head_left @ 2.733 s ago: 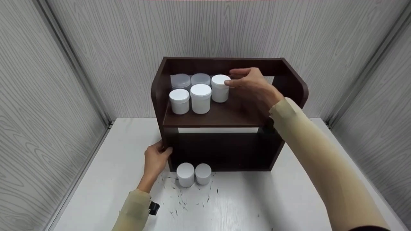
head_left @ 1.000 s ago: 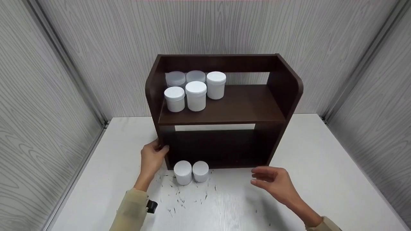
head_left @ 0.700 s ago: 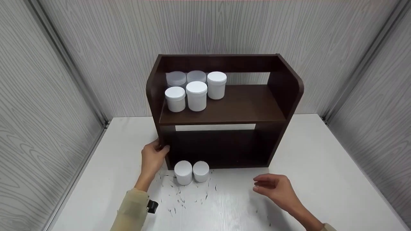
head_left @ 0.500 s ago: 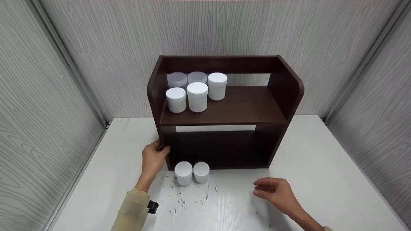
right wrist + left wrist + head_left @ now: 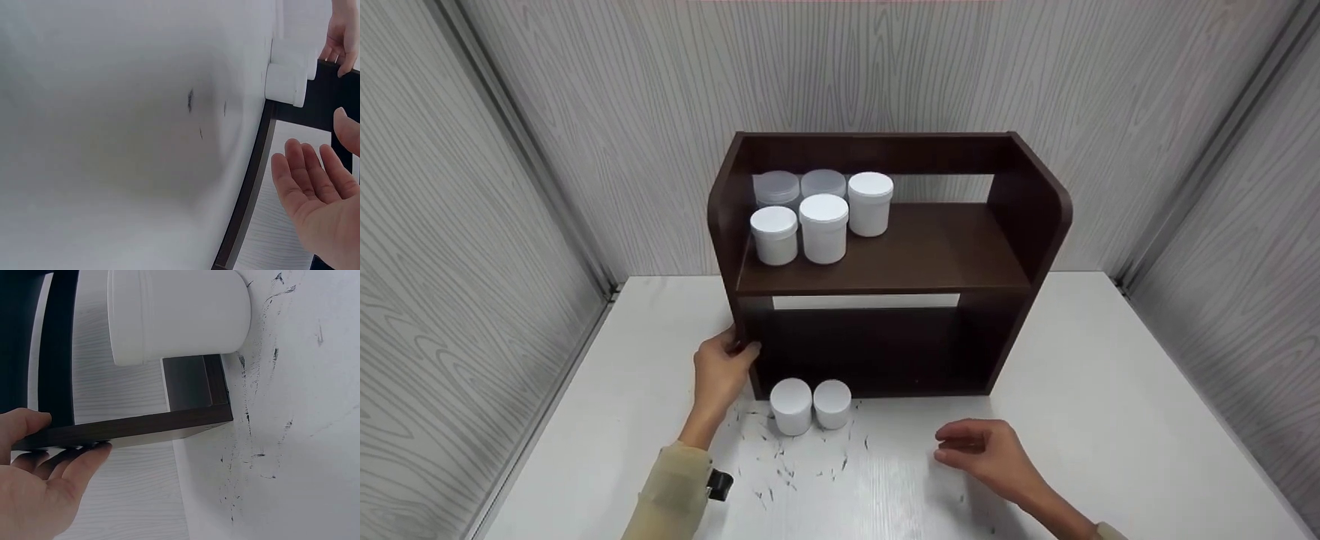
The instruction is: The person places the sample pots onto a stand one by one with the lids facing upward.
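Note:
My left hand (image 5: 722, 371) grips the left side panel of a dark brown two-tier shelf (image 5: 930, 255); in the left wrist view the thumb (image 5: 28, 422) lies on one face and the fingers on the other. Two white lidded jars, a larger one (image 5: 791, 409) and a smaller one (image 5: 832, 405), stand side by side on the table at the shelf's lower left front. Over the table to their right, my right hand (image 5: 986, 454) holds nothing, its fingers loosely bent and thumb apart; the right wrist view shows the bare palm (image 5: 332, 219).
On the upper tier's left side stand a short white jar (image 5: 775, 238), two taller white ones (image 5: 824, 232) (image 5: 870, 206), and two greyish-lidded jars (image 5: 777, 187) behind, partly hidden. Dark scuffs mark the white table (image 5: 660, 315). Grey wood-patterned walls (image 5: 885, 67) enclose it.
My right hand has let go of the rear white jar on the upper tier, come down over the table, and lately shifted slightly left. The left hand keeps its grip on the shelf.

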A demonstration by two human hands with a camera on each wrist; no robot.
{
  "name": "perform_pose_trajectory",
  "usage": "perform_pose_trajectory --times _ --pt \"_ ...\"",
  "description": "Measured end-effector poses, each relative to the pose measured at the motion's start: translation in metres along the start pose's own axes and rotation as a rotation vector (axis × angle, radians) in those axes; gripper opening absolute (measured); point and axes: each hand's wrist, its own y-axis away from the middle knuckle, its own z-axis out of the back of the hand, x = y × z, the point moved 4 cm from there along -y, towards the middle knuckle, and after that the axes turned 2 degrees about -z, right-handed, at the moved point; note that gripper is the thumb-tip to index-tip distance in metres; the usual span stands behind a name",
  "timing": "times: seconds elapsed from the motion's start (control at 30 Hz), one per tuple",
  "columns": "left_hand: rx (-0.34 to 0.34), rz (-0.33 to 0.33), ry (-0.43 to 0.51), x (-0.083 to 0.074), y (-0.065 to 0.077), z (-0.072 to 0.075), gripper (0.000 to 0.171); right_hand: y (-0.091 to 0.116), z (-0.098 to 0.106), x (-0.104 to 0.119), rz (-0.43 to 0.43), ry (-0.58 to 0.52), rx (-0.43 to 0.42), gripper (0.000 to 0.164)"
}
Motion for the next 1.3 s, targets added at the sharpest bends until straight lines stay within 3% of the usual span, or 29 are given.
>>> perform_pose_trajectory --times 0.3,0.5,0.9,1.3 --pt "-0.02 -0.011 0.008 -0.001 0.001 -0.002 0.049 -0.017 -0.013 0.006 0.071 0.006 0.028 0.029" --pt "-0.035 0.0 0.025 0.0 0.002 -0.004 0.05 -0.034 -0.026 0.01 0.078 0.03 0.041 0.037" --pt "-0.069 0.004 0.058 0.004 0.0 -0.003 0.049 -0.068 -0.053 0.013 0.101 -0.023 0.099 0.052" --pt "-0.047 -0.042 0.045 0.003 0.001 -0.005 0.04 -0.098 -0.077 0.017 0.134 -0.069 0.185 0.069"
